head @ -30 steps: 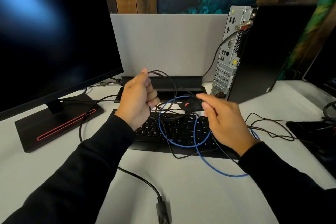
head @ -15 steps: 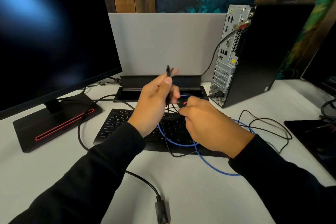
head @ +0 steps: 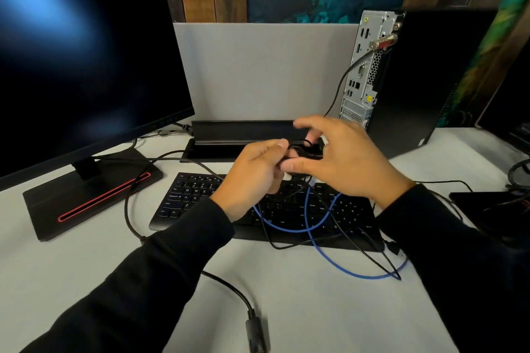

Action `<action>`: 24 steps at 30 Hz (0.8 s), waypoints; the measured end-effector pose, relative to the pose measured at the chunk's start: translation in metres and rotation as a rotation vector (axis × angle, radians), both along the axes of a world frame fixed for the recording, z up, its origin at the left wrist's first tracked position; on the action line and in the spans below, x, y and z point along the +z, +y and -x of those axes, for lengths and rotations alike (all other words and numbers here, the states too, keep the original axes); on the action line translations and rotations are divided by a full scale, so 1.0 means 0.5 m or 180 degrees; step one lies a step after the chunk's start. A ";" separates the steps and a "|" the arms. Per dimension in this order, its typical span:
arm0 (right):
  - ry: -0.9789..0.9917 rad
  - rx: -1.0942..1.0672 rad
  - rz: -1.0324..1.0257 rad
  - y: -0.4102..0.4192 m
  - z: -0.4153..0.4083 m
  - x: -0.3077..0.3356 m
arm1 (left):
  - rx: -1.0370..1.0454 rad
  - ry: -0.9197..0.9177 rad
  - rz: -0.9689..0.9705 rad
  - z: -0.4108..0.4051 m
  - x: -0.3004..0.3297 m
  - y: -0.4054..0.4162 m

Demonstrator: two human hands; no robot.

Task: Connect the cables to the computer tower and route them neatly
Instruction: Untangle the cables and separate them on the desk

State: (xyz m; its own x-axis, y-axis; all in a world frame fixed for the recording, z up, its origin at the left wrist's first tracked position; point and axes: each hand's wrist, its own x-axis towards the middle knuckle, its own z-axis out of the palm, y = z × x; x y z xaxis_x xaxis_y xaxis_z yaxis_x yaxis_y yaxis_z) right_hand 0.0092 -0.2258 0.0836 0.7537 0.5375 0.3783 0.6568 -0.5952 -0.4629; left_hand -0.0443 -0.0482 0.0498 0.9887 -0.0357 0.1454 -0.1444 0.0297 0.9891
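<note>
Far right, the black computer tower (head: 424, 77) shows a perforated bare-metal rear panel (head: 365, 66); far left, the black monitor's screen (head: 80, 46) is glossy; the white tabletop (head: 315, 309) looks smooth and matt.

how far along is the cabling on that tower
Early. Done: one black cable is plugged into the tower rear. In hand: the left hand pinches a black cord above the keyboard; the right hand hovers open beside it. Left: the blue cable and thin black cords lie tangled and loose.

left hand (head: 252, 173) curled, right hand (head: 348, 160) spread
</note>
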 end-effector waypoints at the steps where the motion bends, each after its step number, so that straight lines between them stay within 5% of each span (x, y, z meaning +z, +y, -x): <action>1: 0.0513 0.0189 0.0103 -0.004 -0.010 0.002 | -0.0034 0.0087 0.0238 -0.001 0.002 0.007; 4: 0.1612 0.0764 -0.0615 -0.007 -0.026 -0.013 | -0.0319 0.0263 0.0848 -0.006 0.015 0.025; 8: 0.2861 0.1322 -0.1914 0.003 -0.011 -0.015 | -0.0500 0.0329 0.0883 -0.012 0.009 0.046; 12: 0.3501 0.0965 -0.2515 0.011 -0.004 -0.026 | -0.0502 0.0545 0.0943 -0.010 -0.003 0.059; 18: 0.2794 0.0463 -0.2483 0.012 -0.006 -0.024 | -0.0550 0.0296 0.0809 -0.009 0.001 0.044; 24: 0.0678 0.0516 -0.0745 0.014 0.000 -0.014 | -0.0807 0.0701 -0.0507 0.008 0.040 0.055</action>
